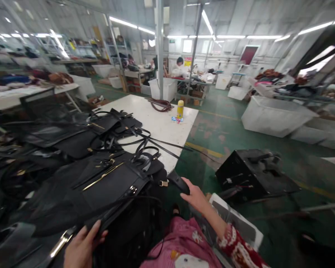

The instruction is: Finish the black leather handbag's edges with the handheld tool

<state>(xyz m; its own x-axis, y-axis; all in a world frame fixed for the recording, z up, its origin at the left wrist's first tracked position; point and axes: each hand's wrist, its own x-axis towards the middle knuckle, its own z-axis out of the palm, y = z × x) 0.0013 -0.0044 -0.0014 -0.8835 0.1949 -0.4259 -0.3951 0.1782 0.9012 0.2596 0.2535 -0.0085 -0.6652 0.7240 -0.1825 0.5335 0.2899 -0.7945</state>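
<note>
Left hand (82, 247) low in frame, fingers curled over the near edge of a black leather bag (108, 186) with a gold zip and gold hardware, gripping it. The bag lies flat on top of a heap of similar black bags and panels (58, 149) that covers the near part of the white bench (167, 124). Right hand (197, 197) reaches out past the bench corner, fingers closed around a black strap tab (178, 181) that hangs off the bag's right end beside a gold buckle (163, 183). Loose black straps (145, 143) tangle over the pile and trail off the bench edge toward the floor. Farther along the bench: a yellow spray can (180, 109) upright, a small blue item just beside its base, and a coil of dark red straps (162, 105) near a steel post. Black case (251, 175) sits on the green floor right of the bench, well apart from both hands. White bins (273, 115) farther right. Pink patterned sleeve and clothing at the bottom edge. Another person at a far bench in the background, too small to make out.
</note>
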